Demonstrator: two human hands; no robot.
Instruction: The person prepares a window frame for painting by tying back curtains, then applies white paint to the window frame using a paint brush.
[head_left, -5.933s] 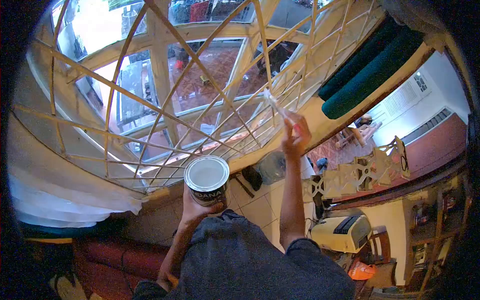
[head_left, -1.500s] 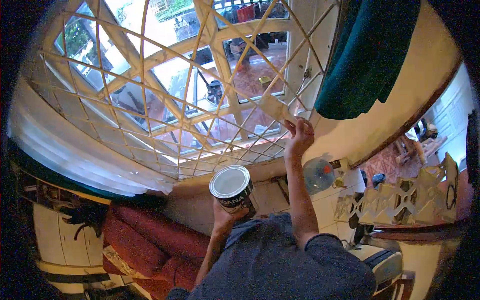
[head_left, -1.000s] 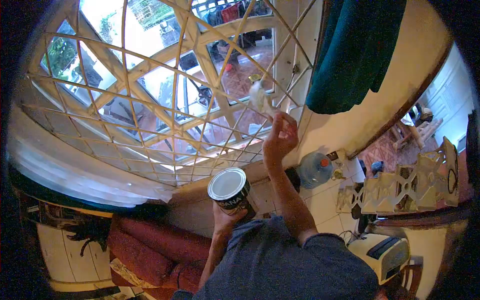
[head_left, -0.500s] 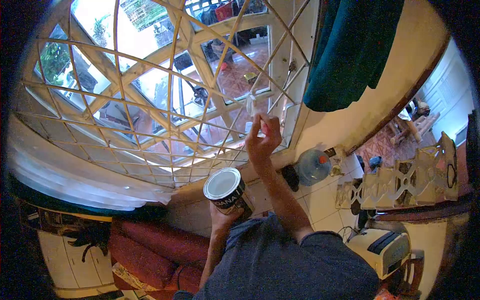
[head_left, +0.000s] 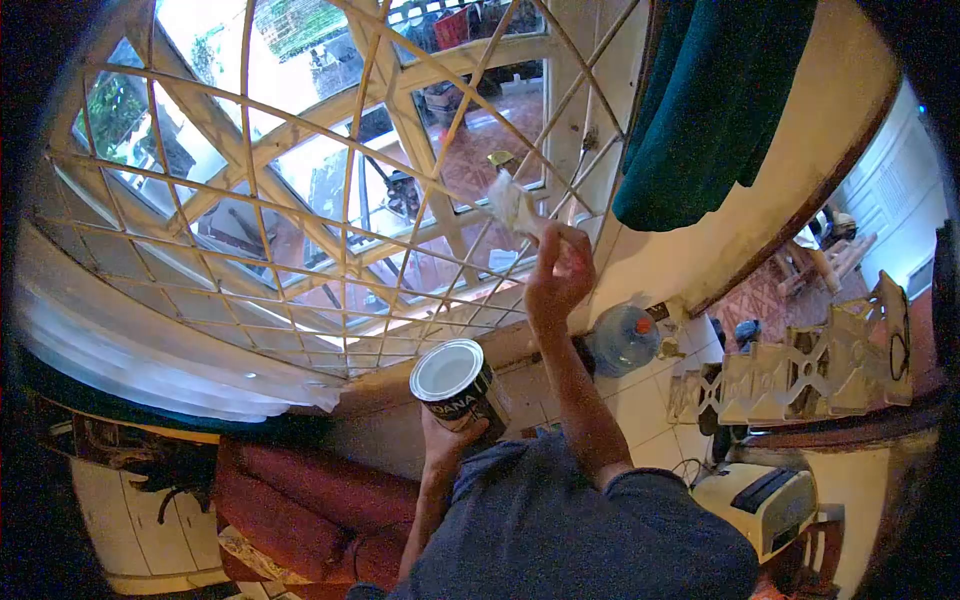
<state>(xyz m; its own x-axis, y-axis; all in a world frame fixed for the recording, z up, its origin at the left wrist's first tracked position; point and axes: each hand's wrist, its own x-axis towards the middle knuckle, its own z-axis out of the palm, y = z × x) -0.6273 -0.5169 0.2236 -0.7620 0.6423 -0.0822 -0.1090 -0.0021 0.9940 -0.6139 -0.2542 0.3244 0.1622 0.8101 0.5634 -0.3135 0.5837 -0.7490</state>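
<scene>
My left hand (head_left: 447, 442) is wrapped round a paint can (head_left: 463, 404) with a dark label and holds it upright in front of my body. The can's top is uncovered, showing a pale inside. Raised beside the window, my right hand (head_left: 562, 272) pinches a paintbrush (head_left: 514, 205) whose head is coated white. The brush points up and left, overlapping the lattice of the window grille (head_left: 246, 100) in this view. Most of its handle is hidden by my fingers.
A green curtain (head_left: 700, 120) hangs right of the window. Below stand a large water bottle (head_left: 625, 340) and a red sofa (head_left: 300, 500). A scalloped shelf rack (head_left: 800, 365) and a cream appliance (head_left: 755, 505) are at right.
My right hand has moved right and slightly down, tilting the brush leftward, so its white head shows more plainly. The can in my left hand has stayed almost in place.
</scene>
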